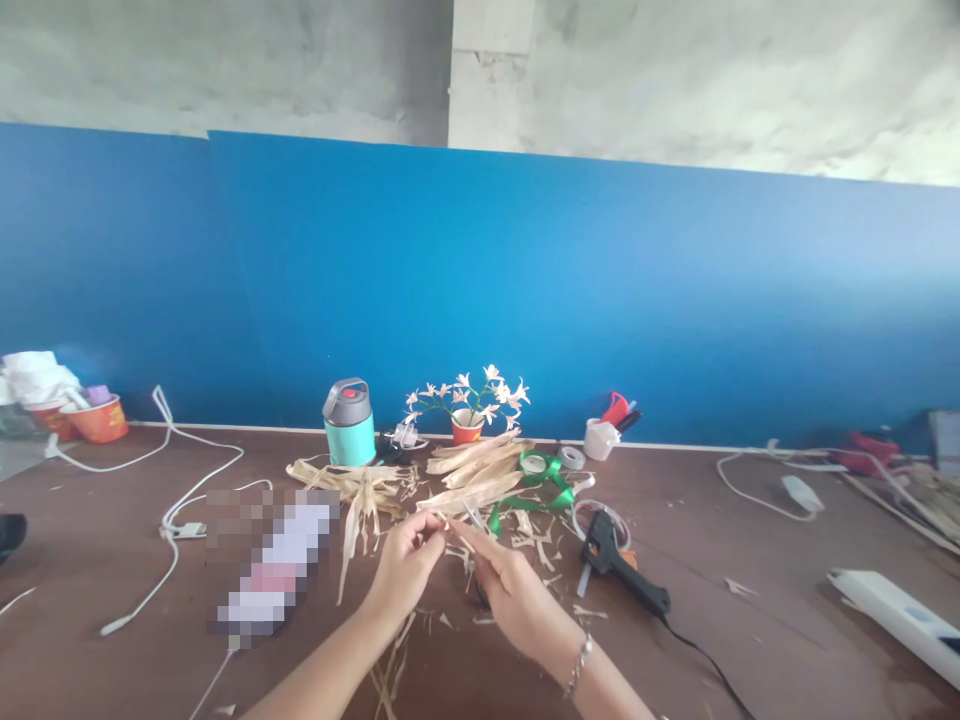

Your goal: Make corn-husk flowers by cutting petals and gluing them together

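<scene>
My left hand [405, 562] is closed in a pinch on a thin pale strip of dried husk [442, 520] above the brown table [750, 640]. My right hand [514, 595] is closed round small scissors [472, 515], whose blades point up at the strip. The two hands meet near the middle of the table. Just behind them lie a pile of dried husks [465, 470] and a green ribbon [540, 490]. A black glue gun [619, 560] lies to the right of my right hand.
A teal flask [349, 423], a small pot of paper flowers [469, 405], tape rolls [551, 460] and a white cup [600, 438] stand at the back by the blue wall. White cables [172, 500] run at left; a white power strip [896, 620] lies at right. Husk scraps litter the table.
</scene>
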`<move>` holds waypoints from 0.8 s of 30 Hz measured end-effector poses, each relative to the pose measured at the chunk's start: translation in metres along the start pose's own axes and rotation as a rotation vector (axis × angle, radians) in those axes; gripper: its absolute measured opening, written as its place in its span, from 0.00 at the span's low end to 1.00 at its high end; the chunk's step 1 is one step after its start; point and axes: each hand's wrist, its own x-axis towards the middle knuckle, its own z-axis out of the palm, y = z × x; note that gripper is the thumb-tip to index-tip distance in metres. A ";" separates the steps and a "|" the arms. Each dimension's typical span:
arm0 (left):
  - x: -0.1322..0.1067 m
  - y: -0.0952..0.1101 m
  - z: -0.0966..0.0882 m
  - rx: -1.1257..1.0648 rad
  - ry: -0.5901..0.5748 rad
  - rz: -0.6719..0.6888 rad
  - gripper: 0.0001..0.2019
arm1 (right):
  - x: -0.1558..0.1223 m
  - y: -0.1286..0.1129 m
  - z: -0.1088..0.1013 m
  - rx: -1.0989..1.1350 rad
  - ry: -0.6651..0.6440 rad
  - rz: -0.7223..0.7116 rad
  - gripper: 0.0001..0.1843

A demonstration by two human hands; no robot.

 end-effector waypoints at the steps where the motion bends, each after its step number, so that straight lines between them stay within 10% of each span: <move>1: 0.000 0.000 0.000 -0.008 0.000 -0.009 0.10 | 0.000 -0.002 -0.001 -0.035 -0.004 -0.018 0.26; 24: -0.002 0.003 0.005 -0.077 0.120 -0.121 0.11 | -0.003 -0.010 0.024 -0.823 -0.090 0.166 0.44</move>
